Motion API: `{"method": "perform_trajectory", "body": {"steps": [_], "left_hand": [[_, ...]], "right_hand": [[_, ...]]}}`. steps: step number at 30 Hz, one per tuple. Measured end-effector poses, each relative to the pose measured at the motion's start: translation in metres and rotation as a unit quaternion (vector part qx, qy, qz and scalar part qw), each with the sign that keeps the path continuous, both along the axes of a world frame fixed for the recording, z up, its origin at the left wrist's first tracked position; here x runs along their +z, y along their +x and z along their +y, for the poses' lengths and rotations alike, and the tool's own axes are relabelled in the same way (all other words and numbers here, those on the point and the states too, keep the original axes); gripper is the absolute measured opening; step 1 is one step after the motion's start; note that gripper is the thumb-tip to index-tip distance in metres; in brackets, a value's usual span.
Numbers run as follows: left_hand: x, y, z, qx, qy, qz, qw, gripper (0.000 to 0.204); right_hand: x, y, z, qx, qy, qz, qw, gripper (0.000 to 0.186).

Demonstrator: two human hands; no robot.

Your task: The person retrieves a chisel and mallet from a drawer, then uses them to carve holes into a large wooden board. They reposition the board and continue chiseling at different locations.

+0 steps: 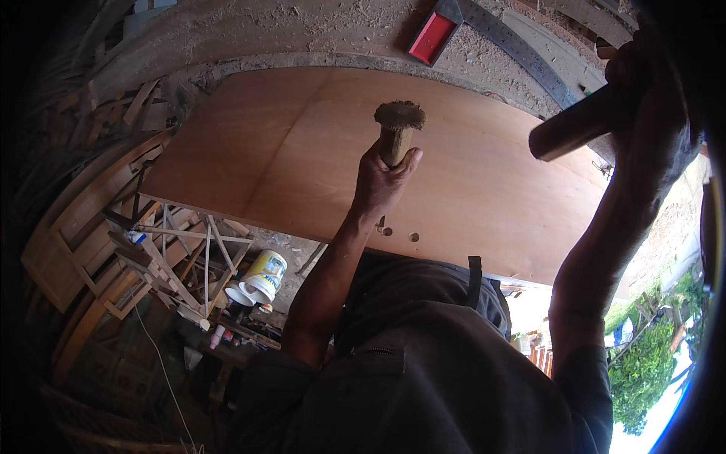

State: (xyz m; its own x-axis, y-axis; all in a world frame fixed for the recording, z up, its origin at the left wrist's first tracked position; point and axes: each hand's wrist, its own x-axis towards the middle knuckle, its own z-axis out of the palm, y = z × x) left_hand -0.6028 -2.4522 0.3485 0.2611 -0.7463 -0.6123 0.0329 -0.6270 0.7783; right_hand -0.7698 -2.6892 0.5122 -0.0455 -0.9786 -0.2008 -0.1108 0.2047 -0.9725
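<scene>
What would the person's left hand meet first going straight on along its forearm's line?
Probably the flat, reddish-brown wooden panel beneath and ahead of the left hand, though depth is hard to judge here.

The left hand point(383, 181) is gripping one handle point(395, 145) above one panel point(484, 151) showing two holes point(414, 237); the right hand point(656, 125), one cylinder point(571, 127)

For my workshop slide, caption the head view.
Left hand grips frayed wooden handle above wooden panel; right hand holds dark cylinder.

left grip point(382, 181) holds frayed wooden handle point(397, 142)
</scene>
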Motion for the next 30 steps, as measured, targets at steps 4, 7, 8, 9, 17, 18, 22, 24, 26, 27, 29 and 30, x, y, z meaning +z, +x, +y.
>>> {"method": "perform_trajectory", "body": {"steps": [4,7,8,9,17,18,22,24,26,27,29,30], "left_hand": [[-0.005,0.001,0.007,-0.014,-0.002,-0.031,0.999,0.016],[-0.006,-0.005,0.009,-0.001,-0.08,-0.085,0.993,0.02],[-0.001,-0.007,0.011,0.0,-0.093,-0.081,0.992,0.018],[0.003,-0.01,0.019,0.007,-0.103,-0.075,0.992,0.016],[-0.01,0.016,0.011,0.116,-0.003,-0.01,0.993,0.03],[-0.006,0.011,0.002,0.098,-0.012,-0.027,0.995,0.031],[-0.001,0.006,-0.014,0.07,0.022,-0.037,0.997,0.036],[-0.005,0.008,-0.009,0.066,0.022,-0.032,0.997,0.036],[-0.007,0.009,-0.004,0.071,0.025,-0.027,0.997,0.037],[-0.007,0.009,-0.004,0.074,0.025,-0.024,0.997,0.037],[-0.008,0.01,-0.002,0.086,0.037,-0.004,0.996,0.035],[-0.008,0.011,-0.001,0.092,0.043,0.006,0.995,0.034]], "right_hand": [[-0.072,0.0,0.058,0.519,-0.064,0.286,0.803,0.022],[-0.08,0.004,0.062,0.621,0.017,0.291,0.728,0.023],[-0.079,-0.004,0.062,0.602,0.007,0.288,0.744,0.025],[-0.074,-0.007,0.069,0.549,0.037,0.186,0.814,0.023],[-0.058,-0.017,0.079,0.363,0.109,0.178,0.908,0.037],[-0.062,-0.017,0.08,0.358,0.114,0.179,0.909,0.038],[-0.067,-0.022,0.087,0.373,0.164,0.18,0.895,0.037],[-0.071,-0.023,0.094,0.37,0.189,0.179,0.892,0.035],[-0.075,-0.026,0.099,0.375,0.192,0.177,0.89,0.034],[-0.076,-0.027,0.099,0.377,0.192,0.177,0.889,0.033],[-0.075,-0.026,0.099,0.378,0.193,0.176,0.888,0.033],[-0.074,-0.025,0.098,0.378,0.194,0.176,0.888,0.032]]}}
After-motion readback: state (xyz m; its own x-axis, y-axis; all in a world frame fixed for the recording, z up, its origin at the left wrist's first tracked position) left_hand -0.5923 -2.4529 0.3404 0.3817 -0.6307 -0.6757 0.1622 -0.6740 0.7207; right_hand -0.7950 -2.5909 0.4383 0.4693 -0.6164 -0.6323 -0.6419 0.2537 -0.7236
